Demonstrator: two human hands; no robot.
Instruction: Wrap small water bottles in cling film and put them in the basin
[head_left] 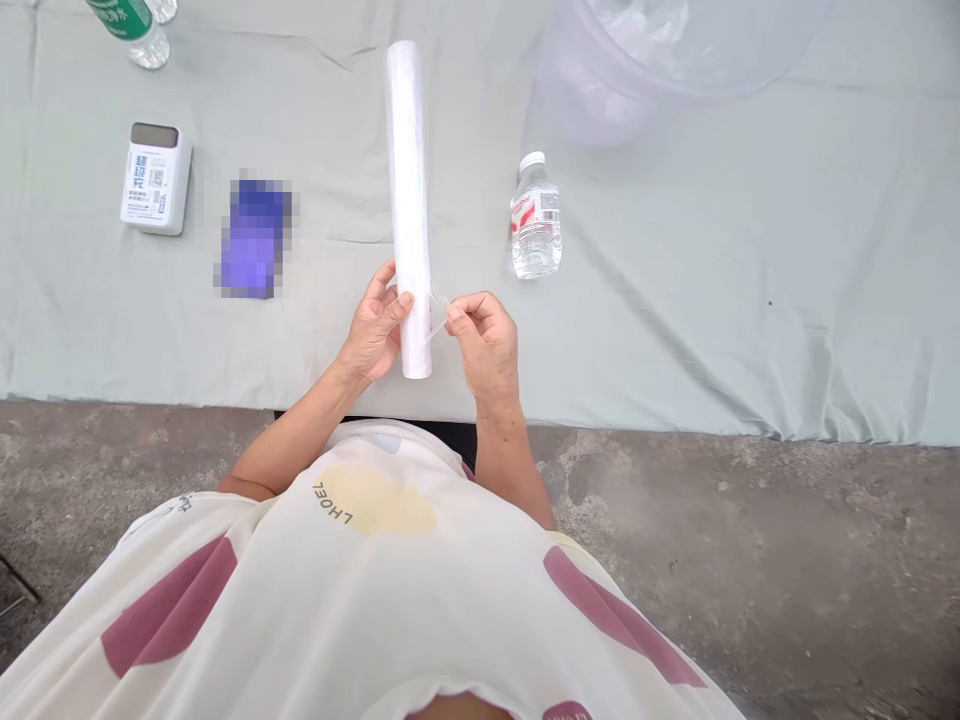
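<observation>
A long white roll of clear film [409, 180] lies on a pale green cloth [712, 300], pointing away from me. My left hand [373, 330] grips the roll's near end, fingers wrapped round it. My right hand [484, 340] is just right of the roll, thumb and forefinger pinched on a thin loose edge of the film [437, 315] pulled a little off the roll.
A small water bottle [536, 218] lies right of the roll. A clear plastic tub [660, 60] stands at the back right. A white box-shaped device [156, 178], a blurred purple item [253, 238] and a green-labelled bottle [133, 28] sit left. Concrete floor [750, 560] lies below the cloth.
</observation>
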